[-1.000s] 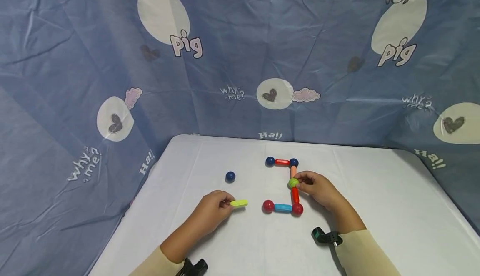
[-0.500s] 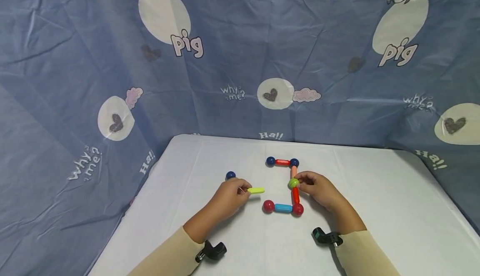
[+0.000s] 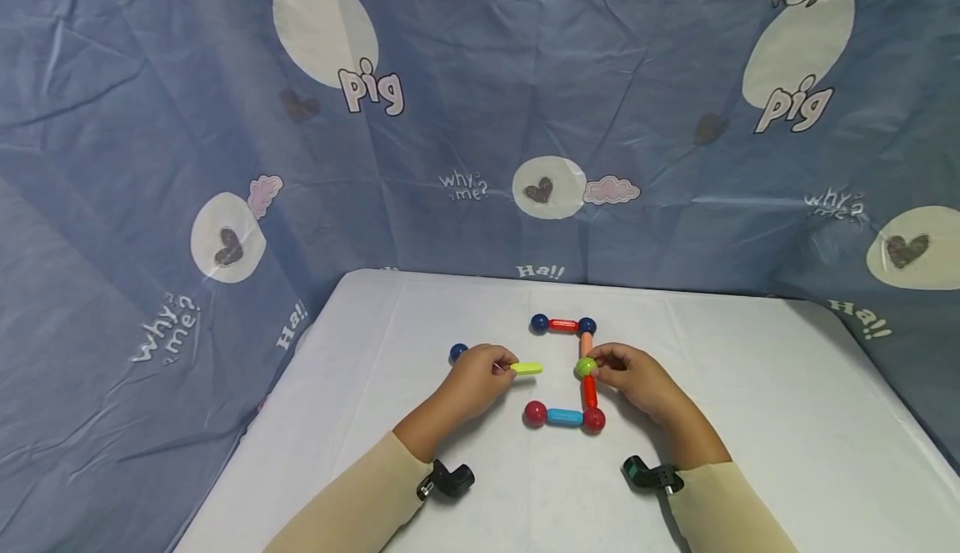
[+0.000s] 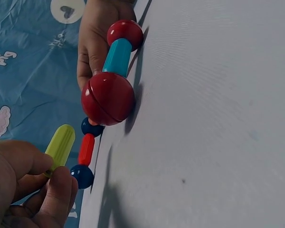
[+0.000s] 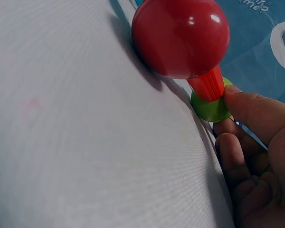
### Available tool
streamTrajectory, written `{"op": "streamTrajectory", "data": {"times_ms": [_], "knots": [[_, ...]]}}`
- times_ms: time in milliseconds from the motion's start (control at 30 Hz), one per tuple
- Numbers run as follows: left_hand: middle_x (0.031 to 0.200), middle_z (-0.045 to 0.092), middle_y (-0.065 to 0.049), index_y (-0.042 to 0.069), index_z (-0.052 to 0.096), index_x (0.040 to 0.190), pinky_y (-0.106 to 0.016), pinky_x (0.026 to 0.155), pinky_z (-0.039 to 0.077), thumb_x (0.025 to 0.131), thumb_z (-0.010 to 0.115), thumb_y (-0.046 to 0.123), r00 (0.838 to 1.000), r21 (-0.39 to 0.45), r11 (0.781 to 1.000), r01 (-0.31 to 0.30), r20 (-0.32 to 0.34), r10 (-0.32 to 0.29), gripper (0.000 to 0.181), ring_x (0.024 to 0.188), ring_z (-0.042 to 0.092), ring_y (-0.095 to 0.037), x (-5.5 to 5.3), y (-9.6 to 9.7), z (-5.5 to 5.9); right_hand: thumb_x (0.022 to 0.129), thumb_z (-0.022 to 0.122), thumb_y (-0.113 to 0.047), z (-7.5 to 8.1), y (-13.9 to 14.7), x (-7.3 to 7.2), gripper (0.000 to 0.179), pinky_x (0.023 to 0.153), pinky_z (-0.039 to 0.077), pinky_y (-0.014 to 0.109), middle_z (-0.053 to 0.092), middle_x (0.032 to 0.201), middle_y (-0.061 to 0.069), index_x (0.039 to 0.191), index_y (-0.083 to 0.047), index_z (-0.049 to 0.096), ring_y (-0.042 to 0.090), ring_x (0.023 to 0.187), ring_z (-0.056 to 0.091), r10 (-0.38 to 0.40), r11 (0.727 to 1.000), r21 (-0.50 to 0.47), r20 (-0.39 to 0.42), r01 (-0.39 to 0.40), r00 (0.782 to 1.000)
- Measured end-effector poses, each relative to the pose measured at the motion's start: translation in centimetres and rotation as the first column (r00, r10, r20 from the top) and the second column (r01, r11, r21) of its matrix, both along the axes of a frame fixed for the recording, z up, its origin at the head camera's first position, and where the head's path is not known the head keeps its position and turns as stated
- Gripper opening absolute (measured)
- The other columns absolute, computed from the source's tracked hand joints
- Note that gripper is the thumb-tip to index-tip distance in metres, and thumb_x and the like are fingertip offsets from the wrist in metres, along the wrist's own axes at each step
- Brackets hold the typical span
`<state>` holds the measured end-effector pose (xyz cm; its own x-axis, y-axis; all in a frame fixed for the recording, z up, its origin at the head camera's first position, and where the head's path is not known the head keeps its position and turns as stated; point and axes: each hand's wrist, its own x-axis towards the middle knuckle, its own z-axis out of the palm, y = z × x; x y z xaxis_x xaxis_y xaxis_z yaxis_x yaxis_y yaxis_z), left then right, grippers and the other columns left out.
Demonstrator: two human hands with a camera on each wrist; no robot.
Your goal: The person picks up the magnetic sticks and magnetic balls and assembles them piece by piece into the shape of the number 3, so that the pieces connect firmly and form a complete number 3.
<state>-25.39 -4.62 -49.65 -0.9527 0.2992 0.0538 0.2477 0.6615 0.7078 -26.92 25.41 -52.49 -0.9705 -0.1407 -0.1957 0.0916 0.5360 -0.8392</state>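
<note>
My left hand (image 3: pixel 477 379) pinches a yellow-green rod (image 3: pixel 527 368) by one end, its free end pointing right toward a green ball (image 3: pixel 586 367). Thumb and fingers of my right hand (image 3: pixel 633 376) grip that green ball. An orange rod (image 3: pixel 587 344) runs from the ball back to a dark blue ball (image 3: pixel 587 326), and a red rod (image 3: pixel 590 393) runs forward to a red ball (image 3: pixel 593 419). In the left wrist view the yellow-green rod (image 4: pixel 61 147) stands out from the fingertips. Seen from the right wrist, the thumb presses the green ball (image 5: pixel 210 108) beside the red rod.
A second red rod (image 3: pixel 563 325) ends in another dark blue ball (image 3: pixel 539 324) at the back. In front, a blue rod (image 3: pixel 565 417) joins a second red ball (image 3: pixel 535 414). A loose dark blue ball (image 3: pixel 457 354) is partly hidden behind my left hand. Everything lies on a white-covered table (image 3: pixel 420 303).
My left hand has carried the yellow-green rod right and away from me, closer to the green ball, and now partly covers the loose blue ball. My right hand has stayed in place.
</note>
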Motion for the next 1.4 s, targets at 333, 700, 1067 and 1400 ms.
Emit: {"op": "streamTrajectory", "data": {"times_ms": [333,700,1067,1400], "knots": [[0.09,0.066,0.005,0.011,0.077,0.106,-0.023,0.073,0.052,0.096,0.073,0.011,1.0,-0.011,1.0,0.026,0.01,-0.026,0.011,0.082,0.059,-0.008,-1.5,1.8,0.3,0.098,0.073,-0.017,-0.3,0.1,-0.2,0.029,0.097,0.051,0.036,0.068,0.122,0.007,0.127,-0.014,0.071,0.026,0.113,0.058,-0.003,1.0,0.002,-0.017,0.003,1.0],[0.093,0.068,0.006,0.013,0.077,0.113,-0.027,0.08,0.053,0.098,0.072,0.015,0.998,-0.058,0.998,0.02,0.054,-0.017,0.016,0.087,0.06,-0.01,-3.0,3.8,1.2,0.098,0.074,-0.019,0.0,0.2,0.0,0.029,0.094,0.05,0.035,0.068,0.121,0.006,0.126,-0.016,0.072,0.026,0.111,0.057,-0.005,1.0,0.008,-0.024,0.005,1.0],[0.091,0.067,0.005,0.012,0.078,0.109,-0.022,0.073,0.051,0.098,0.071,0.014,0.997,-0.083,0.995,0.058,0.059,-0.053,0.014,0.082,0.058,-0.009,-3.0,5.4,1.2,0.098,0.074,-0.021,-0.4,0.4,0.1,0.027,0.101,0.047,0.042,0.069,0.122,0.006,0.124,-0.018,0.072,0.027,0.114,0.058,-0.002,1.0,0.021,-0.02,0.002,1.0],[0.093,0.068,0.005,0.013,0.078,0.113,-0.025,0.082,0.052,0.099,0.072,0.016,0.995,-0.103,0.992,0.077,0.069,-0.07,0.015,0.087,0.059,-0.01,-3.3,5.7,1.8,0.099,0.073,-0.022,-0.2,0.4,-0.1,0.026,0.102,0.046,0.044,0.068,0.123,0.005,0.125,-0.018,0.072,0.027,0.115,0.056,0.01,1.0,0.006,-0.017,-0.01,1.0]]}}
